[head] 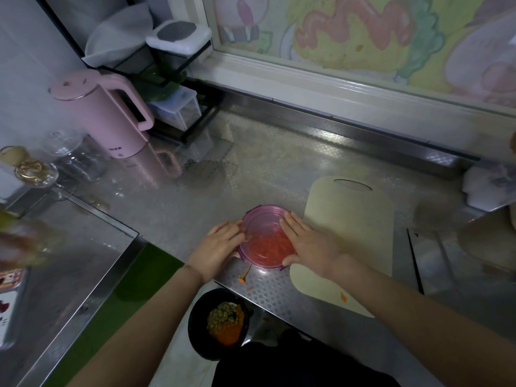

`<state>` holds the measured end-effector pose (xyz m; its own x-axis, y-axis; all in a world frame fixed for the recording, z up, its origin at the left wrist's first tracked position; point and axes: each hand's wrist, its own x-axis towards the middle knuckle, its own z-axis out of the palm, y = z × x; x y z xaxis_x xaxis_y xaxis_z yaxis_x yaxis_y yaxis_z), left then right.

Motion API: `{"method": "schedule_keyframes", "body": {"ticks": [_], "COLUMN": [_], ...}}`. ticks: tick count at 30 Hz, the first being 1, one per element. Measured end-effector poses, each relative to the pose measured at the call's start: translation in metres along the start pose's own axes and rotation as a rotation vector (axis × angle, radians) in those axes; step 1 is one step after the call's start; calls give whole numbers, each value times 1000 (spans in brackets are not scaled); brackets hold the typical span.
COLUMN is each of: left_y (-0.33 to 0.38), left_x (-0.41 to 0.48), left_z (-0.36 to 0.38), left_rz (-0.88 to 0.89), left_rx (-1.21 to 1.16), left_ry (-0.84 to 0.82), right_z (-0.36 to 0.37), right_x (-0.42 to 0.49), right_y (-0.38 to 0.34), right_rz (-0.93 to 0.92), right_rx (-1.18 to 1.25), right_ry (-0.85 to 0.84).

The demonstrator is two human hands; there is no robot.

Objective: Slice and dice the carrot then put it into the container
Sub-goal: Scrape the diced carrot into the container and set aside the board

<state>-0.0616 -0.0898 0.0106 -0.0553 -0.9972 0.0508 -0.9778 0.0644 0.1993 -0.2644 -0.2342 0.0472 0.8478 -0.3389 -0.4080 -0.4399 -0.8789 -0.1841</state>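
A shiny steel tabletop [279,163] fills the dim kitchen. Close by, the left hand [217,244] and right hand [310,247] press flat on the round purple see-through container [265,219] between them, with orange carrot bits [265,247] inside. Each grip is wide, fingers straight. A pink kettle [111,118] stands far back.

No words or numbers are coming through clearly anywhere. The pink kettle [111,118] is carrying a small dark mark [115,148] low on its side, near the base. It is looking like a short brand line, but it is too small and blurred to read. A white tray [11,303] at the left edge is showing red cartoon stickers, and any lettering on them is staying illegible. The painted window panel [363,32] is showing only drawings.
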Motion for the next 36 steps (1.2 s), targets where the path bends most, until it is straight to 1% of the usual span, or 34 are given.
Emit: {"method": "schedule_keyframes", "body": {"ticks": [8,11,13,15,18,20,21,23,25,26,28,29,31,33,35,36], "left_y": [5,6,8,11,17,24,29,38,46,49,54,55,57,58,60,60], "left_x": [-2,-2,-1,0,1,1,1,2,6,10,19,23,29,30,31,32], "left_z": [8,7,5,3,-4,-5,-6,-5,-1,1,4,3,1,1,0,-2], "left_rz": [-38,-30,-9,-40,-162,-268,-354,-586,-734,-767,-838,-892,-966,-963,-931,-921], "left_rx": [2,-4,-25,-82,-194,-288,-335,-427,-521,-585,-713,-742,-772,-792,-807,-816], "left_ry": [19,57,91,78,65,89,104,105,39,19,20,20,15,48,99,138], "right_z": [2,2,3,4,8,16,21,30,36,40,52,60,71,83,88,90], "right_x": [-1,-1,-2,-3,-9,-15,-18,-22,-25,-27,-28,-28,-29,-29,-31,-31], "right_y": [0,0,1,2,5,6,7,6,7,8,11,13,13,12,10,10], "right_rz": [-2,-7,-9,-14,-27,12,45,126,221,252,262,263,289,262,203,197], "right_rx": [-42,-29,-22,14,131,254,311,372,440,455,389,347,342,336,203,158], "right_ry": [7,18,32,54,131,214,262,367,439,446,408,376,344,317,262,272]}}
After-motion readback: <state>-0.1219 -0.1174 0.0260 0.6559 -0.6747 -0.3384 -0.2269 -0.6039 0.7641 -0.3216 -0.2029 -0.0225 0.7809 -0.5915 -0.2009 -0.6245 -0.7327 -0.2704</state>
